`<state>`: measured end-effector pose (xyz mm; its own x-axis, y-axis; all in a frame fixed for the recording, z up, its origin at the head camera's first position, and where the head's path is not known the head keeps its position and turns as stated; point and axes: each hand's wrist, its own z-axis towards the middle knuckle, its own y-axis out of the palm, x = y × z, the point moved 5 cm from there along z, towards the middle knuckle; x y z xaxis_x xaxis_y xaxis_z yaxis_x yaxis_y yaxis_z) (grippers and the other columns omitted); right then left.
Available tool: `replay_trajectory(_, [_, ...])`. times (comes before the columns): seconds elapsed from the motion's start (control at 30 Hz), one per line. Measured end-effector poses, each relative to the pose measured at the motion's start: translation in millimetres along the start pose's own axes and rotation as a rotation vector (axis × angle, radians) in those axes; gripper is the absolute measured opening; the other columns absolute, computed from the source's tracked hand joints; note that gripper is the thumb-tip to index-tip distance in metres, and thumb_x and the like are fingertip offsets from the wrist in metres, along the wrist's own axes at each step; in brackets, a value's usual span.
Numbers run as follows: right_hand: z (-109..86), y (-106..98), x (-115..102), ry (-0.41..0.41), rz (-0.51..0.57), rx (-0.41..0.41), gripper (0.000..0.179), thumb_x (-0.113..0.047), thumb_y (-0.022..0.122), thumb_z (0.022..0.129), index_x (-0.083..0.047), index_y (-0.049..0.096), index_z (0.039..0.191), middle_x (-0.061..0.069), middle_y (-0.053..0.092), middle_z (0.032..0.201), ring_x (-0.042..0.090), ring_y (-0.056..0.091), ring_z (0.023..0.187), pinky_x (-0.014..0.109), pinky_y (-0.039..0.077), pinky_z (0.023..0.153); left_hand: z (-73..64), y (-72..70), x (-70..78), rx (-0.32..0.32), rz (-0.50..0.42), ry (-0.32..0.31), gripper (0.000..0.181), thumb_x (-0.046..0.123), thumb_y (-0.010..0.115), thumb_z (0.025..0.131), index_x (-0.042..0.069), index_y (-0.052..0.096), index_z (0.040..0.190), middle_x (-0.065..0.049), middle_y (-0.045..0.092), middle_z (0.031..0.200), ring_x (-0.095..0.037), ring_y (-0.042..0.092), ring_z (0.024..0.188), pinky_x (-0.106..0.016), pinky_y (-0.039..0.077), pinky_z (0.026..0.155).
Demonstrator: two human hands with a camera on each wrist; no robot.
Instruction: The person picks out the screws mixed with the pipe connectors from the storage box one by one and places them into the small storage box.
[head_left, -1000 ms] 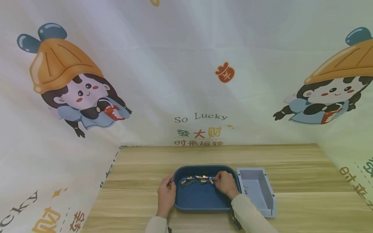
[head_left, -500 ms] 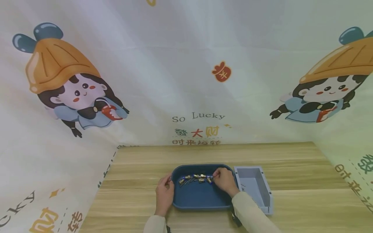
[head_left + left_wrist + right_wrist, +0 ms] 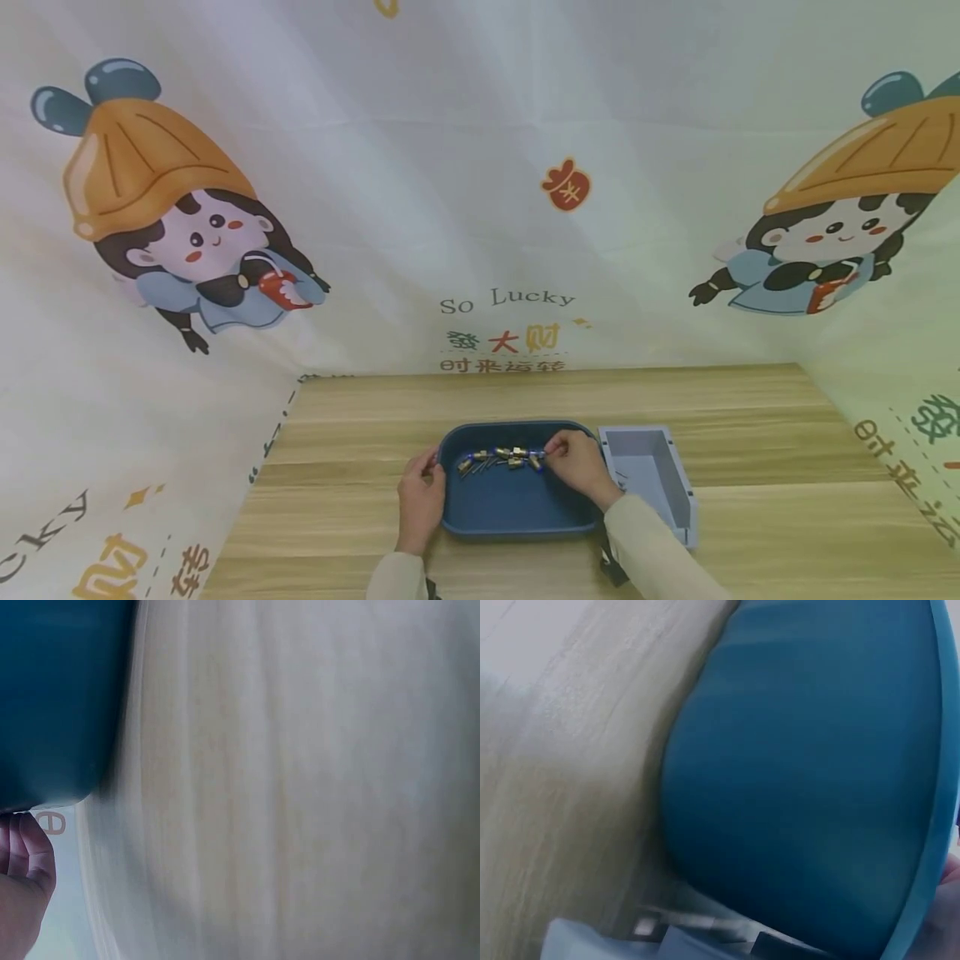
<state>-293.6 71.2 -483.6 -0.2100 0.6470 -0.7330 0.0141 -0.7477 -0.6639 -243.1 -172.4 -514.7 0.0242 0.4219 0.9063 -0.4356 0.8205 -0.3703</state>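
Blue tray (image 3: 517, 508): long axis left-right, opening upward.

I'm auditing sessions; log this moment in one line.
left hand: holding blue tray by rim | right hand: at brass fittings inside, grip unclear | grey bin: beside tray

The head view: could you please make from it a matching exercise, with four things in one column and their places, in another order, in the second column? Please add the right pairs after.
Column one
1. Metal fittings
2. Grey bin
3. Left hand
4. Right hand

Column two
A. At the left edge of the blue tray
B. Just right of the blue tray, on the wooden table
C. Over the blue tray's right part, fingertips at the end of a row
D. Inside the blue tray, toward its far side

Right pairs: 1-D, 2-B, 3-A, 4-C.
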Motion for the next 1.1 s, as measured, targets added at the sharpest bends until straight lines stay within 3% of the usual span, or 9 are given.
replay_trajectory(0.63, [-1.2,-19,3,0.067,0.203,-0.039,0.006,0.004,0.063,0.07,0.0,0.062,0.076,0.004,0.061,0.065,0.01,0.054,0.055,0.024,0.045,0.051,0.7,0.4,-1.0,-0.004,0.008,-0.004,0.031,0.001,0.053,0.082,0.001,0.059,0.112,-0.01,0.059,0.096,-0.018,0.053,0.088,-0.021,0.045,0.07])
replay_trajectory(1.1, [-2.1,-45,14,0.128,0.178,-0.009,0.007,-0.001,0.063,0.072,-0.001,0.062,0.079,0.002,0.06,0.069,0.01,0.053,0.06,0.025,0.044,0.055,-0.2,0.5,0.6,0.001,-0.003,-0.006,0.031,0.001,0.053,0.082,0.001,0.06,0.112,-0.011,0.059,0.096,-0.018,0.053,0.087,-0.021,0.045,0.07])
